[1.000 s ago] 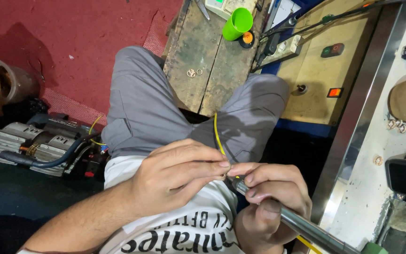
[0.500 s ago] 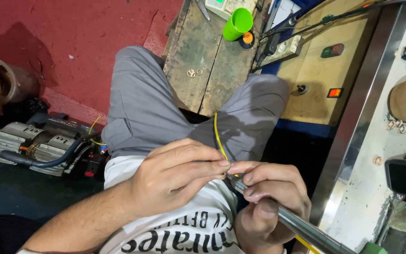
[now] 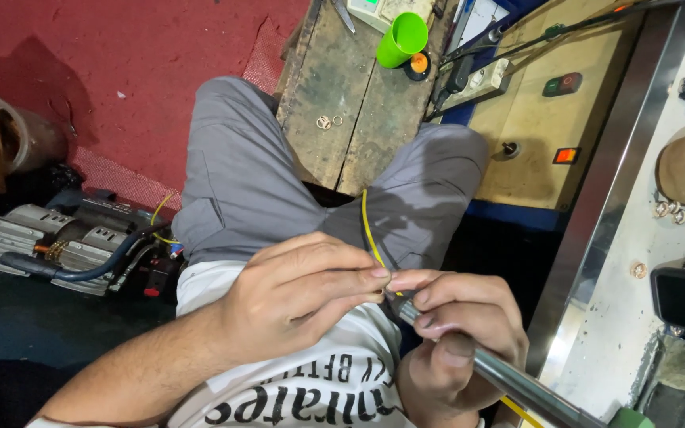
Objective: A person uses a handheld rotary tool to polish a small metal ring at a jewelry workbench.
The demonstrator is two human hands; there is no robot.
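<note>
Over your lap, your left hand (image 3: pixel 303 301) pinches one yellow wire (image 3: pixel 370 230) at its fingertips, right where it meets the tip of one metal rod (image 3: pixel 509 380). Your right hand (image 3: pixel 453 341) is closed round that rod. Keep the wire taut & rod steady, imo. Beyond both hands: one green cup (image 3: pixel 403 38), 2 small rings (image 3: pixel 329 121) on the wooden bench (image 3: pixel 334 103).

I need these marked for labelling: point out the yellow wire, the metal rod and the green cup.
yellow wire (image 3: pixel 367 226), head view, on the curved stretch above the hands.
metal rod (image 3: pixel 517 386), head view, on the bare shaft below the right hand.
green cup (image 3: pixel 403 38), head view, on its side wall.
</note>
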